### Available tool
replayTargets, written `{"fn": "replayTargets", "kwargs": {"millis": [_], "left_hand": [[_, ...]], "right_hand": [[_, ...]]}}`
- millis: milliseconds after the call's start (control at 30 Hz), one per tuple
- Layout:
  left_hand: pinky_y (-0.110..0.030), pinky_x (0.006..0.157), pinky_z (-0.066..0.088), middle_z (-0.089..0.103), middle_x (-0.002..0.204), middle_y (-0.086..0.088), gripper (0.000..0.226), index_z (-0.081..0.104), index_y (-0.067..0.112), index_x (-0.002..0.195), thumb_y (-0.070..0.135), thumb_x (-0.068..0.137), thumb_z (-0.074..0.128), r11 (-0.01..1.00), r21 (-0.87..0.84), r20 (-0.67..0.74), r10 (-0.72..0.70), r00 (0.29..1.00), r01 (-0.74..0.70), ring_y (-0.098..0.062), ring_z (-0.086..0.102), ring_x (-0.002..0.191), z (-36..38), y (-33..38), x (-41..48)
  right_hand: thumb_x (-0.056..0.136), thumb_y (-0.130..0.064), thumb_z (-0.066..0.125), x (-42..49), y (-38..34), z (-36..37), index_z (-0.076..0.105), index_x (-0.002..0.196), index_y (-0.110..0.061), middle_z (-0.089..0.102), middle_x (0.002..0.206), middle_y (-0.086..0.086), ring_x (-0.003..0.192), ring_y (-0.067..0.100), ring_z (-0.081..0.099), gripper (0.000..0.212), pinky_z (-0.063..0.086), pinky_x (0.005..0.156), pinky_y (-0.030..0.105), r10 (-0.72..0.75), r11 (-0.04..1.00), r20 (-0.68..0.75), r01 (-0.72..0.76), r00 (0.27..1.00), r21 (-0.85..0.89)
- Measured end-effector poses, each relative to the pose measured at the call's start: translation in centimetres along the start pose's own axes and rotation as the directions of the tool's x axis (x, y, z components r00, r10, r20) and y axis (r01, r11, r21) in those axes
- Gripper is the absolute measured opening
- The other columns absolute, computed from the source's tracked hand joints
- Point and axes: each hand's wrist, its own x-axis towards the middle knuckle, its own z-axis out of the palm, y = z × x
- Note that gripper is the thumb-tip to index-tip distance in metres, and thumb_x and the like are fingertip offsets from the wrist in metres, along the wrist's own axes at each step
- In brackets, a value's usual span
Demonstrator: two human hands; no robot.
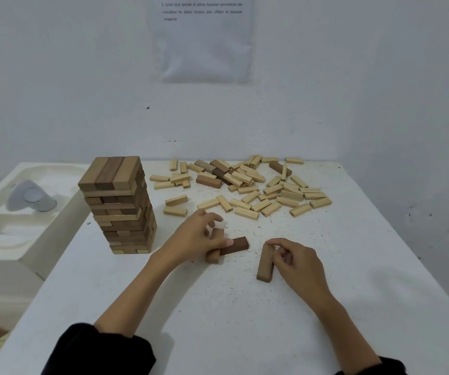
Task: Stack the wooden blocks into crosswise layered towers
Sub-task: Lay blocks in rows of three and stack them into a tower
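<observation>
Table (326,307): white, speckled. Tower (120,204) stands left of centre, many layers high, layers crossing, top layer of three blocks side by side.

Loose blocks (247,188) lie scattered across the upper centre of the table, mostly pale, a few dark.

Left hand (199,236), centre of frame: fingers curled round a tan block (214,253), which lies across one end of a dark block (237,246); thumb tip rests on the dark block.

Right hand (296,263), just right of centre: thumb and forefinger pinch the far end of a light brown block (265,263) lying flat on the table; other fingers curled in.

Upper centre: paper sheet (201,39) on the wall, text too blurred to read.
</observation>
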Motion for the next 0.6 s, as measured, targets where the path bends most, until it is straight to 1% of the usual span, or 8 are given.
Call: {"fn": "replayTargets", "kwargs": {"millis": [100, 167, 233, 300, 433, 467, 533, 600], "left_hand": [[-0.015, 0.063, 0.043, 0.052, 0.09, 0.012, 0.041, 0.058, 0.022, 0.119, 0.036, 0.082, 0.07, 0.993, -0.094, 0.003, -0.068, 0.998, 0.068, -0.002, 0.053, 0.074, 0.0, -0.8, -0.5], [-0.012, 0.061, 0.04, 0.053, 0.088, 0.012, 0.041, 0.058, 0.019, 0.12, 0.03, 0.083, 0.071, 0.988, -0.135, -0.018, -0.074, 0.997, 0.071, -0.001, 0.052, 0.071, -0.1, -0.9, -0.2], [-0.009, 0.063, 0.041, 0.057, 0.092, 0.007, 0.043, 0.058, 0.018, 0.12, 0.026, 0.081, 0.073, 0.987, -0.153, -0.058, -0.055, 0.997, 0.045, -0.001, 0.053, 0.074, -0.3, -0.6, 0.4], [-0.009, 0.069, 0.042, 0.064, 0.1, -0.001, 0.04, 0.062, 0.016, 0.115, 0.025, 0.079, 0.075, 0.991, -0.136, -0.071, -0.022, 0.997, 0.012, -0.005, 0.056, 0.082, -0.1, -0.2, 1.0], [-0.018, 0.081, 0.046, 0.065, 0.111, -0.002, 0.033, 0.065, 0.017, 0.112, 0.033, 0.083, 0.07, 0.991, -0.119, -0.035, 0.059, 0.998, -0.063, -0.01, 0.059, 0.094, 0.6, 0.3, 1.2], [-0.02, 0.083, 0.046, 0.063, 0.114, -0.001, 0.038, 0.064, 0.019, 0.115, 0.037, 0.083, 0.069, 0.99, -0.117, -0.026, 0.077, 0.997, -0.079, -0.01, 0.057, 0.097, 0.6, 0.4, 1.0], [-0.025, 0.09, 0.045, 0.056, 0.12, 0.004, 0.056, 0.056, 0.023, 0.125, 0.048, 0.077, 0.071, 0.992, -0.074, 0.018, 0.106, 0.994, -0.105, -0.008, 0.052, 0.105, 0.6, 0.5, 0.2], [-0.028, 0.095, 0.041, 0.047, 0.125, 0.008, 0.077, 0.045, 0.027, 0.134, 0.054, 0.069, 0.075, 0.992, 0.01, 0.086, 0.124, 0.989, -0.126, -0.008, 0.043, 0.113, 0.8, 0.5, -0.8]], "right_hand": [[0.086, -0.019, 0.06, -0.1, 0.1, -0.2, 0.063, 0.105, -0.037, 0.054, 0.07, -0.012, 0.064, 0.002, 0.049, 0.026, 0.035, 0.054, 0.009, -0.066, 0.998, 0.06, 0.067, 0.996, -0.013], [0.083, -0.03, 0.064, -0.3, 0.1, -0.1, 0.059, 0.106, -0.042, 0.054, 0.074, -0.013, 0.073, -0.001, 0.048, 0.027, 0.033, 0.056, 0.009, -0.149, 0.985, 0.121, 0.158, 0.981, -0.066], [0.079, -0.047, 0.064, -0.2, 0.0, 0.1, 0.059, 0.106, -0.043, 0.051, 0.075, -0.012, 0.073, 0.0, 0.046, 0.027, 0.029, 0.055, 0.012, -0.207, 0.966, 0.155, 0.227, 0.966, -0.121], [0.072, -0.06, 0.058, -0.2, 0.0, 0.3, 0.058, 0.104, -0.044, 0.05, 0.076, -0.012, 0.073, 0.0, 0.045, 0.036, 0.028, 0.055, 0.012, -0.231, 0.959, 0.158, 0.251, 0.96, -0.128], [0.063, -0.075, 0.046, -0.1, 0.2, 0.7, 0.053, 0.108, -0.047, 0.049, 0.081, -0.017, 0.076, -0.003, 0.044, 0.053, 0.029, 0.059, 0.009, -0.286, 0.948, 0.141, 0.302, 0.948, -0.102], [0.063, -0.075, 0.044, -0.1, 0.2, 0.9, 0.054, 0.109, -0.046, 0.048, 0.081, -0.017, 0.076, -0.003, 0.044, 0.056, 0.029, 0.06, 0.009, -0.295, 0.946, 0.136, 0.309, 0.946, -0.099], [0.065, -0.072, 0.044, 0.0, 0.2, 1.0, 0.054, 0.111, -0.044, 0.049, 0.083, -0.017, 0.077, -0.002, 0.044, 0.055, 0.03, 0.062, 0.011, -0.31, 0.942, 0.13, 0.322, 0.942, -0.09], [0.072, -0.061, 0.05, 0.3, 0.6, 0.9, 0.053, 0.112, -0.044, 0.051, 0.084, -0.016, 0.079, 0.002, 0.046, 0.043, 0.033, 0.064, 0.013, -0.325, 0.941, 0.143, 0.334, 0.935, -0.047]]}}
